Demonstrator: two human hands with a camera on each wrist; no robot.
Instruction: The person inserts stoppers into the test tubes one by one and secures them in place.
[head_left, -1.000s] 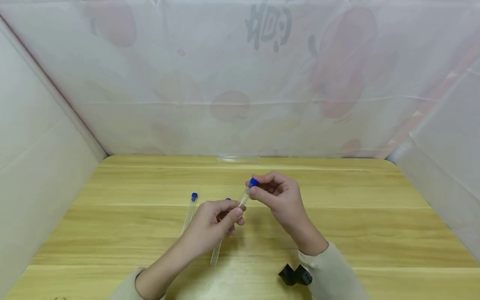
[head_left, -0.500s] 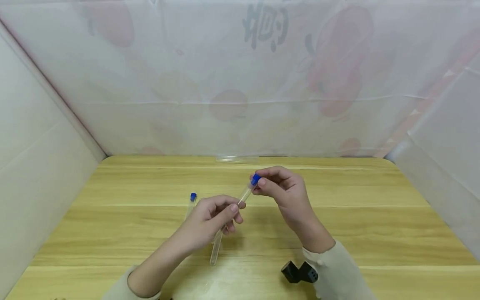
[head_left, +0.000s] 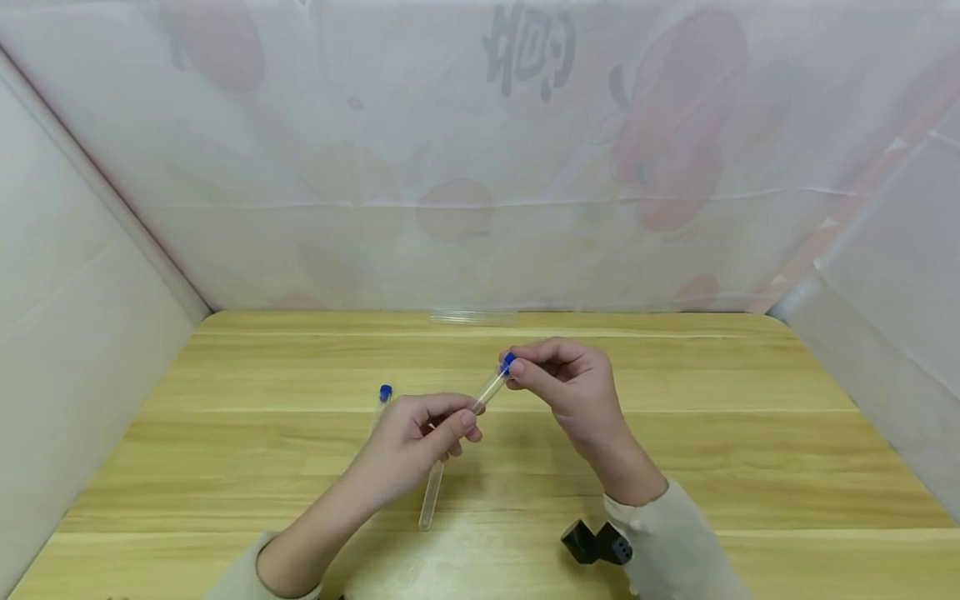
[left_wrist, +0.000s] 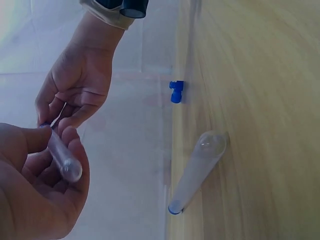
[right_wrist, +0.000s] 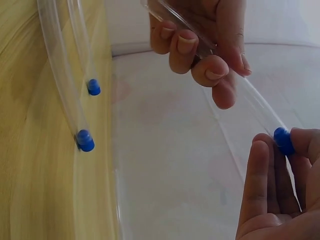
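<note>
The table [head_left: 675, 433] takes up the lower half of the head view, with white sheeting [head_left: 480, 167] hung behind and at both sides. Above its middle the left hand [head_left: 416, 442] holds a clear tube [head_left: 489, 390], fingers and thumb curled round the tube's lower part, wrist low and forearm coming in from the near edge. The right hand [head_left: 570, 387] comes from the other side, palm turned toward the left hand, thumb and fingertips pinched on the blue cap [head_left: 508, 363] at the tube's raised end. The tube slants up from left hand to right, clear of the table.

Two more tubes lie on the table: one [head_left: 431, 496] under the left hand, another [head_left: 382, 404] just left of it, its blue cap showing. A further clear tube [head_left: 474, 317] lies at the far edge.

Risks, as I judge them: the pinch on the cap is small, so a hard twist or pull could make it pop free and roll off. The left hand grips smooth plastic, so the tube could turn or slide in it. If dropped, it would land on the tubes below and scatter them.
</note>
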